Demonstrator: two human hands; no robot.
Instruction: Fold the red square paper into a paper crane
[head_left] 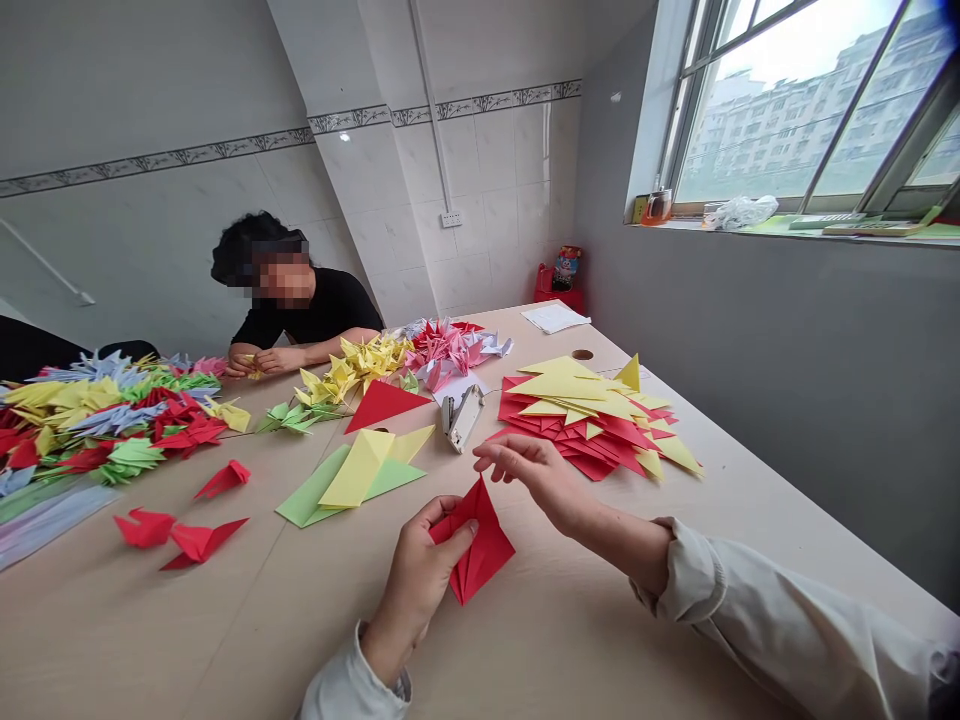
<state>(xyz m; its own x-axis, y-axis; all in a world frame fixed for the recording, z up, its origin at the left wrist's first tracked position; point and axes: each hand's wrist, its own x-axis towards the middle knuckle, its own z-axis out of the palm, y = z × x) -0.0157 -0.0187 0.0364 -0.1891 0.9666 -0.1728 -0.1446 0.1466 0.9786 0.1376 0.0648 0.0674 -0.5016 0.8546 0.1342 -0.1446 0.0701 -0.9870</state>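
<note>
Head view.
One left hand, near centre: closed on a folded red paper, thumb on its upper face.
One folded red paper: diamond-like, creased, held over the near part of the table, one point directed to the far side.
One right hand: fingers bent, just beside that far point; whether they pinch it, cannot tell.
One heap of red and yellow papers: right, beyond the right hand, pieces overlapping.
One yellow folded paper: left of centre, lying across a green paper.
One red sheet: farther off, beyond the yellow one.
One small white-and-metal device: left of the heap.
Three red folded pieces: left, near a large multicoloured pile of folded paper.
One person in black: far left side, both hands together at a small yellow piece.
</note>
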